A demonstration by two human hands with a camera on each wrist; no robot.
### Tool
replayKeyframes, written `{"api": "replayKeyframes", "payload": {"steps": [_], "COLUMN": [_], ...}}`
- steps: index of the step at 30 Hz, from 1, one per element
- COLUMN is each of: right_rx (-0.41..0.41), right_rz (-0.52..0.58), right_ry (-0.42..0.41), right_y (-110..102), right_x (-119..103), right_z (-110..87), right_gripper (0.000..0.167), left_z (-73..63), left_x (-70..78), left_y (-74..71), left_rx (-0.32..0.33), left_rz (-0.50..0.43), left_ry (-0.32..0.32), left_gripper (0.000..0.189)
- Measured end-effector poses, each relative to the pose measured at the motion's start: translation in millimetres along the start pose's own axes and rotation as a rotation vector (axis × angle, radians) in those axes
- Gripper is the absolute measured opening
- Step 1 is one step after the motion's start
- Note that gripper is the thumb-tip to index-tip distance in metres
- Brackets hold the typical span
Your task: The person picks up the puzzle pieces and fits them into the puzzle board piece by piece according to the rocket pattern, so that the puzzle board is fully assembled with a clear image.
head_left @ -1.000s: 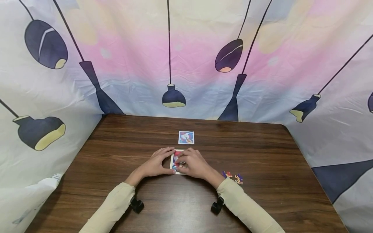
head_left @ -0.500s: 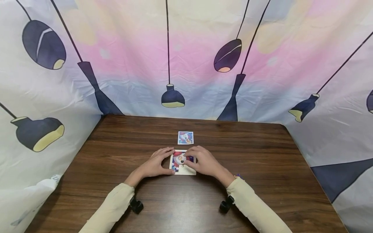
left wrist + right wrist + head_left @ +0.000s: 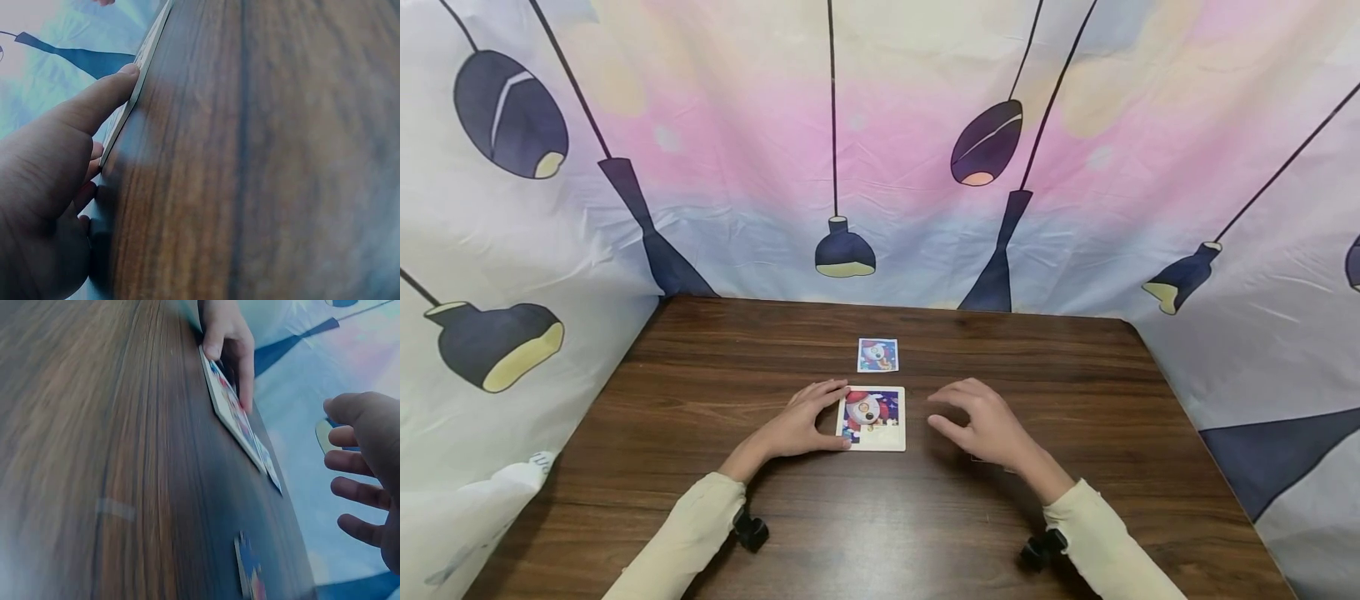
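A square jigsaw puzzle in a cream tray lies flat in the middle of the table, showing a white cartoon face with red hair; bare tray shows at its lower right. My left hand grips the tray's left side, thumb at the near corner and fingers at the far one. In the left wrist view the thumb presses on the tray's edge. My right hand hovers to the right of the puzzle, fingers loosely bent and holding nothing. Loose puzzle pieces lie on the table below it, mostly hidden in the head view.
A small square picture card with a matching design lies just beyond the puzzle. The dark wooden table is bordered at the back and sides by a printed cloth with lamp drawings.
My right hand has left the puzzle and moved right, over the loose pieces; the puzzle's right side is now uncovered, with more picture showing. The left hand has stayed at the tray.
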State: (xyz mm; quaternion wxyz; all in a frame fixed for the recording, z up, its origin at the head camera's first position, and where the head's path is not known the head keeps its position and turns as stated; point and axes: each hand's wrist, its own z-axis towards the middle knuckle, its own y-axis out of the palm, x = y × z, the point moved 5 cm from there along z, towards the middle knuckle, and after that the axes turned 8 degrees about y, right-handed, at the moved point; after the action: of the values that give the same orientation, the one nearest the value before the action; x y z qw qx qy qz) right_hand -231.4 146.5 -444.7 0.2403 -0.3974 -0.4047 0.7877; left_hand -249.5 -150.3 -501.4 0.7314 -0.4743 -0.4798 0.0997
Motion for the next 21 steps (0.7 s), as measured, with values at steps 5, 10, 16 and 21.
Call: {"api": "replayKeyframes", "payload": {"steps": [5, 10, 16, 21], "right_rx": [0.042, 0.046, 0.043, 0.023], "right_rz": [-0.005, 0.024, 0.036, 0.036], "right_ry": [0.016, 0.037, 0.043, 0.081], "right_y": [-14, -20, -22, -22], "right_x": [17, 35, 52, 63], "right_z": [-16.5, -32.2, -50.0, -63.8], "right_gripper": [0.030, 0.031, 0.032, 0.033], "left_z": [-0.1, -0.3, -0.7, 0.0], "left_x": [0.3, 1.0, 2.2, 1.2], "left_y": [-0.2, -0.4, -1.0, -0.4], "left_rx": [-0.005, -0.007, -0.004, -0.006], "left_rz": [0.000, -0.001, -0.006, 0.005], "left_ry": [-0.003, -0.004, -0.002, -0.003], "left_gripper": [0.094, 0.094, 0.094, 0.094]}}
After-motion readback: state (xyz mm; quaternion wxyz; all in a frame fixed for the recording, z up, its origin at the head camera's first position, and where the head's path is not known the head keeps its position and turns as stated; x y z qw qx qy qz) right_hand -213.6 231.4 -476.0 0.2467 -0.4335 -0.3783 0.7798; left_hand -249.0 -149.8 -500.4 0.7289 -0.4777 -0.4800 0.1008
